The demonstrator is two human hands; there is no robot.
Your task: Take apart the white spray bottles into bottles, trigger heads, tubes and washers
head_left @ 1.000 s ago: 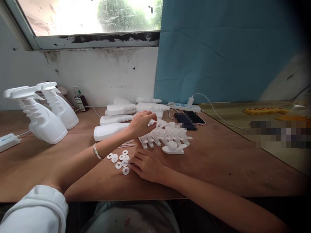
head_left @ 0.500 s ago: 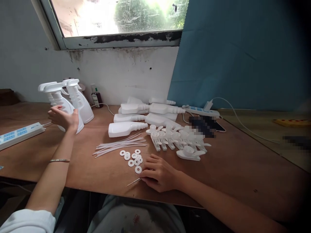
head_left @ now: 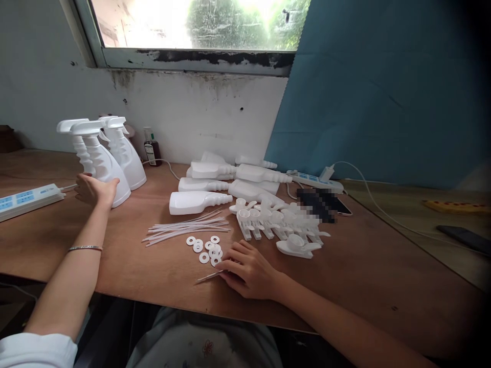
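No lettering or number can be read. The dark bottle (head_left: 155, 150) by the wall (head_left: 184, 112) carries a pale label (head_left: 150, 152), but its print is too small to make out.

Left hand (head_left: 96, 190) at white spray bottles (head_left: 106, 167); right hand (head_left: 249, 271) holding thin tool (head_left: 209, 276) beside washers (head_left: 210, 253).
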